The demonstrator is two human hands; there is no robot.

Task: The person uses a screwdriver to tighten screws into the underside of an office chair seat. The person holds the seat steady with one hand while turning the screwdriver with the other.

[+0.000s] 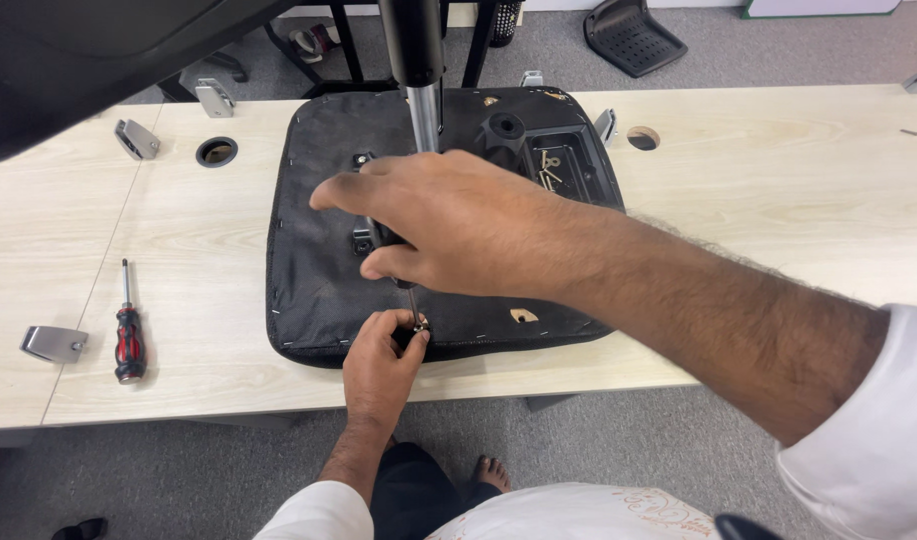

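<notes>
An upturned black chair seat lies on a light wooden table, with a gas lift column rising from its middle. My right hand reaches across the seat, shut on a screwdriver whose shaft points down at the seat's near edge. My left hand pinches a small screw at the shaft's tip, fingers resting on the seat's front rim. The screwdriver's handle is hidden inside my fist.
A red and black screwdriver lies on the table at the left, beside a metal bracket. More brackets and a cable hole sit at the back left. A black mechanism plate holds loose screws. Chair parts lie on the floor behind.
</notes>
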